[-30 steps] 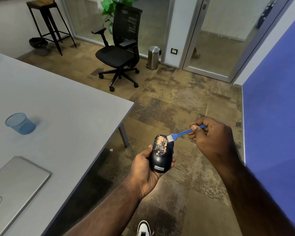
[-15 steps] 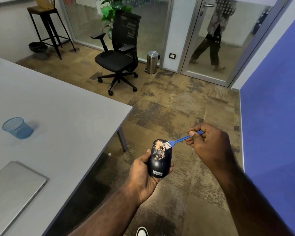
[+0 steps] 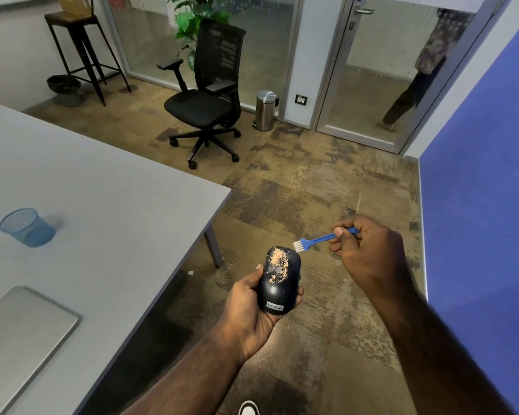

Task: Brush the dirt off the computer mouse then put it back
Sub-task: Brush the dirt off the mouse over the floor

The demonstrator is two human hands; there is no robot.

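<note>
While the left hand [image 3: 252,307] grips the mouse [image 3: 279,280], dirt [image 3: 277,263] covers its top.
The right hand [image 3: 369,250] pinches the brush [image 3: 315,241] (bristles just beside the mouse's front).

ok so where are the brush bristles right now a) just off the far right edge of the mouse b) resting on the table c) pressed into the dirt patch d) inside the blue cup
a: the brush bristles sit beside the far right edge of the mouse, clear of the dirt patch.
</note>
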